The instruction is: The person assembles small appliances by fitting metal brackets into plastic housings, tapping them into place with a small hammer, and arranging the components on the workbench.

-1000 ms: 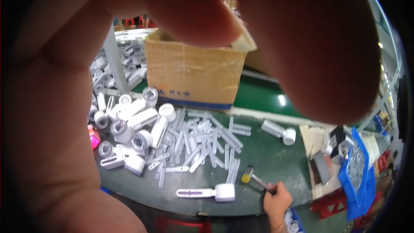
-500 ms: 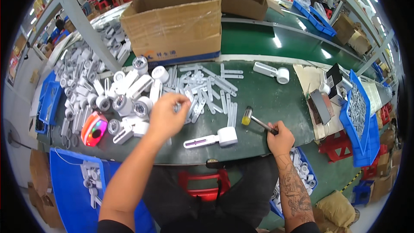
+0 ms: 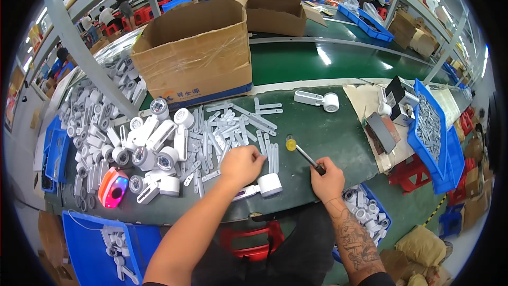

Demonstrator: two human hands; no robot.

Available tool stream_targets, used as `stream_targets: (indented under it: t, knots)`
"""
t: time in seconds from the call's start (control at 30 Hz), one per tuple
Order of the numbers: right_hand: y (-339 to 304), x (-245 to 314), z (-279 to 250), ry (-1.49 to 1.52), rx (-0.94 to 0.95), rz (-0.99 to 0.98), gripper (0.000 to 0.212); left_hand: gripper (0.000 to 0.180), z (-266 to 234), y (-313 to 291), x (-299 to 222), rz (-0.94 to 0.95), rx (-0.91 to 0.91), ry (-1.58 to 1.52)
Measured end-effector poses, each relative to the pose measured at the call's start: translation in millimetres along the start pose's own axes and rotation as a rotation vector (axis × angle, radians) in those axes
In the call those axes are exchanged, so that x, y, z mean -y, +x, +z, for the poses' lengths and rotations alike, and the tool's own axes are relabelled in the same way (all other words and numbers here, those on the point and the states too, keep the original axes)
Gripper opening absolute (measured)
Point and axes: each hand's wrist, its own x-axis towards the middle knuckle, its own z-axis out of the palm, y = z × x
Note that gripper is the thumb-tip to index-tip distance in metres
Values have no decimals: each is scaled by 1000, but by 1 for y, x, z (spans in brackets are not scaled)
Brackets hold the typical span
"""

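A red stool point(image 3: 254, 252) sits under the table's near edge, with a blue bin point(image 3: 79, 233) of white pieces to its left and a blue crate point(image 3: 382, 206) of similar pieces at the right. On the green table point(image 3: 338, 132), the white part point(image 3: 270, 184) lies flat near that edge: a smooth round head and a slim handle showing some purple. The left hand point(image 3: 241, 164) and its forearm cover some of the handle. That hand's fingers are curled in, their tips beside the strips; whether they hold anything cannot be told. The right hand point(image 3: 327, 179) has its fingers closed around the dark grip of a hammer point(image 3: 305, 155), whose shaft is metallic and whose face is yellow, pointing away over the table.

Left of the hands, a lit pink device point(image 3: 112, 188) stands before a heap point(image 3: 159, 135) of white handled parts. Pale strips point(image 3: 211, 132) lie scattered beyond the left hand. At right are a grey block point(image 3: 383, 132) and a blue tray point(image 3: 443, 167) of strips. Farther off lie another white part point(image 3: 317, 99), then a tall carton point(image 3: 190, 53), which hides some of the green belt point(image 3: 286, 58).
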Motion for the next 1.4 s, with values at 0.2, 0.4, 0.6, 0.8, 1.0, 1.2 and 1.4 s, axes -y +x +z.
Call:
stream_targets:
  t: [0.2, 0.4, 0.6, 0.8, 1.0, 1.2, 1.4]
  knots:
    - [-14, -6, 24, -76, -96, -148, 15, 26, 36, 35, -7, -202, 103, 127]
    - [-12, -4, 21, -101, -131, -229, 17, 25, -1, 28, 18, -88, -34, -174]
    - [-16, -4, 22, -64, -91, -216, 18, 16, -53, -26, 54, -142, -143, -497]
    - [-6, -7, 14, -33, -21, -180, 18, 20, -72, -65, 74, -32, 93, -30]
    - [18, -28, 16, -161, -118, -221, 17, 16, -48, -18, 56, 204, -141, 90]
    - [15, -27, 19, -162, -91, -222, 17, 15, -22, 26, 38, 528, -83, 295]
    - [18, -28, 17, -154, -121, -240, 17, 12, -38, 16, 38, 543, -275, 136]
